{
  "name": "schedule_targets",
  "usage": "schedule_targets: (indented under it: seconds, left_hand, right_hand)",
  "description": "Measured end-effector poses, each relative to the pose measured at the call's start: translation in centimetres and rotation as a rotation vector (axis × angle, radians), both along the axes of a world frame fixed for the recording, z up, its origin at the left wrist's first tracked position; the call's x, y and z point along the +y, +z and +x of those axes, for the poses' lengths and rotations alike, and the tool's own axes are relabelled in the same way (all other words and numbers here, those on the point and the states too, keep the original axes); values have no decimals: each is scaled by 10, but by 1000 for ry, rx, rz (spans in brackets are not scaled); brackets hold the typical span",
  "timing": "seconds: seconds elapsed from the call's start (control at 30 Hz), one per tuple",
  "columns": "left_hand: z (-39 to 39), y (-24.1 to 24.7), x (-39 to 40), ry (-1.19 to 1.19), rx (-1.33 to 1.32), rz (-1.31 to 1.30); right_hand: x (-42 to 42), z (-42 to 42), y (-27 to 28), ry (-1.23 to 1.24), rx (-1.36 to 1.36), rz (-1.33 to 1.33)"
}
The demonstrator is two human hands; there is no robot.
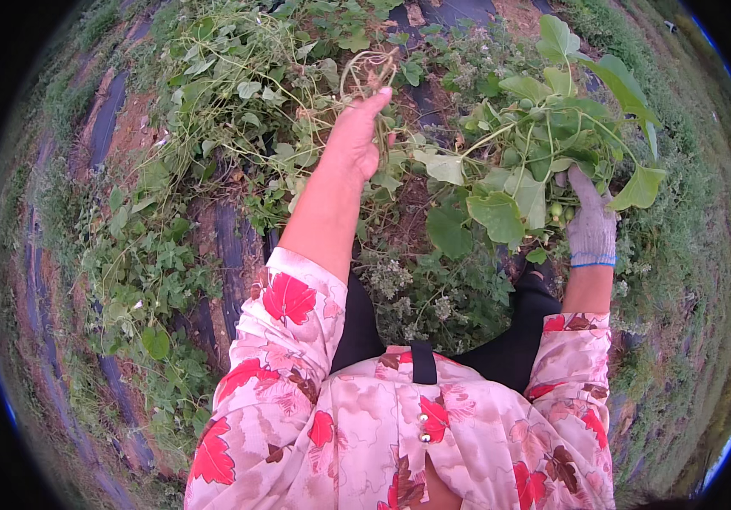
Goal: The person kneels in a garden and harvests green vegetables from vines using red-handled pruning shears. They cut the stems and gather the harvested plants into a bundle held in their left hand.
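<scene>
My bare left hand [359,137] is closed around a bundle of thin, partly dried vine stems [368,70], which loop up above the thumb. From this bundle, stems trail left into a tangle of pale green vines [244,115]. On my right hand [590,213] is a grey knit glove with a blue cuff edge. It grips a leafy vine [544,146] with broad green leaves, and the foliage hides most of the fingers. Small green fruits [556,211] hang just beside the glove.
Dark plastic mulch strips [231,255] run between bands of reddish soil [132,127]. Low weeds with pale flower heads [391,277] grow between my legs. Dense grassy growth [690,159] covers the right side, and leafy creepers [155,306] spread at the left.
</scene>
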State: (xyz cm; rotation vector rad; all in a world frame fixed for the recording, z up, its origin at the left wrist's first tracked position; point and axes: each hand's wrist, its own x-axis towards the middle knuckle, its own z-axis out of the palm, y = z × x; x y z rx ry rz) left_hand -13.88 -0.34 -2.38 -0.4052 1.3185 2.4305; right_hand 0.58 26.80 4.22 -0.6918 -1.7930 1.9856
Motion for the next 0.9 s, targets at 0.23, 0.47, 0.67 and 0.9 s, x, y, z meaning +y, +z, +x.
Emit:
schedule_targets:
  seconds: [0.23, 0.47, 0.67, 0.9]
  left_hand:
    - [56, 8, 61, -170, 636, -725]
    - [67, 2, 60, -124, 1208, -809]
    - [54, 1, 39, -430, 935, -818]
    - [65, -30, 50, -284, 1008, -1284]
  right_hand:
    - [-57, -19, -48, 425, -93, 428]
    - [-65, -76, -108, 628, 6, -324]
    - [-89, -101, -123, 646, -188, -86]
    - [-101, -87, -143, 654, -282, 7]
